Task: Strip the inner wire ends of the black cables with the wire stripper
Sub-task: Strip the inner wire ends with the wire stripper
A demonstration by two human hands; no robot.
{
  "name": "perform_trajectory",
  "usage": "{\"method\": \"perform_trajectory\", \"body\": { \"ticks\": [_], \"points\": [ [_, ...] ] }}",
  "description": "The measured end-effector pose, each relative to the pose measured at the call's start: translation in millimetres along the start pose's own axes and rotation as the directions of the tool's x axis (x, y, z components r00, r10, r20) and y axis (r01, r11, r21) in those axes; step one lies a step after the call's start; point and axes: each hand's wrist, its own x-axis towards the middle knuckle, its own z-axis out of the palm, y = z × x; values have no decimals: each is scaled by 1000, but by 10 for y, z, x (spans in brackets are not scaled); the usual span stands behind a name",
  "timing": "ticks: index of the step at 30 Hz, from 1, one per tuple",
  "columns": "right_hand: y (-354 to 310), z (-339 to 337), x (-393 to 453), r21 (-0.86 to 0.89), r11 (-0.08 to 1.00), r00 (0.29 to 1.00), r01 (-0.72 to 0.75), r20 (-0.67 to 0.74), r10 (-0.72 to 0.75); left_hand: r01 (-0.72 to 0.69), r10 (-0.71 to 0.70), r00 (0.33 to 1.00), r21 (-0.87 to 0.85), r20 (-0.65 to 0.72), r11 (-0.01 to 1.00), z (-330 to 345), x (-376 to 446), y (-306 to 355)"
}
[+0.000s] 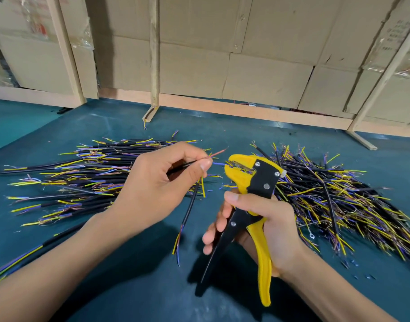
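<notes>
1. Bench: teal mat (134, 270), cardboard wall (257, 43) behind with wooden posts (154, 52)
2. Two heaps of black cables: left pile (83, 173) lies fairly parallel, right pile (327, 194) tangled. Which is finished stock I cannot tell
3. Left hand (157, 180): thumb and forefinger pinch one cable (190, 205) near its upper end; the rest hangs to the mat. Its inner wires fan out past the fingertips: red wire (219, 153) angled up and away, blue wire (219, 163) pointing at the tool, a yellow one drooping
4. Right hand (266, 226): wrapped round the handles of the stripper (257, 182), handles spread, head apparently agape. Blue tip sits just at the mouth; whether it is inside I cannot tell
5. Judged step: feeding blue wire for stripping
6. To do it well: keep red and yellow bent clear so only blue enters; push it in straight, square to the blades, short and even depth; hold the pinch firm close to the sheath so the wire does not slide; one full squeeze, then release fully before withdrawing
7. Risk: angled entry nicks strands or catches a neighbour
</notes>
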Motion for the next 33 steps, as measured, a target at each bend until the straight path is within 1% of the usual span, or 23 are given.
{"method": "perform_trajectory", "body": {
  "ticks": [4,9,17,23,29,33],
  "points": [
    [9,2,13,-12,1000,1000,-20,6,20,18,-18,1000,-60,0,998,32,-9,15],
    [11,-13,28,-22,1000,999,6,43,-5,36,-34,998,-52,44,998,43,-16,37],
    [10,-11,28,-4,1000,998,15,65,-14,37,-34,999,-111,25,993,37,-6,80],
    [24,-50,37,16,1000,992,26,119,-28,82,-75,996,-191,46,978,56,3,86],
    [21,-51,41,-6,1000,989,8,151,-7,81,-66,994,-190,88,978,56,-2,71],
    [35,-33,35,0,1000,989,4,145,-4,81,-63,994,-206,91,975,81,-8,73]
  ]
}}
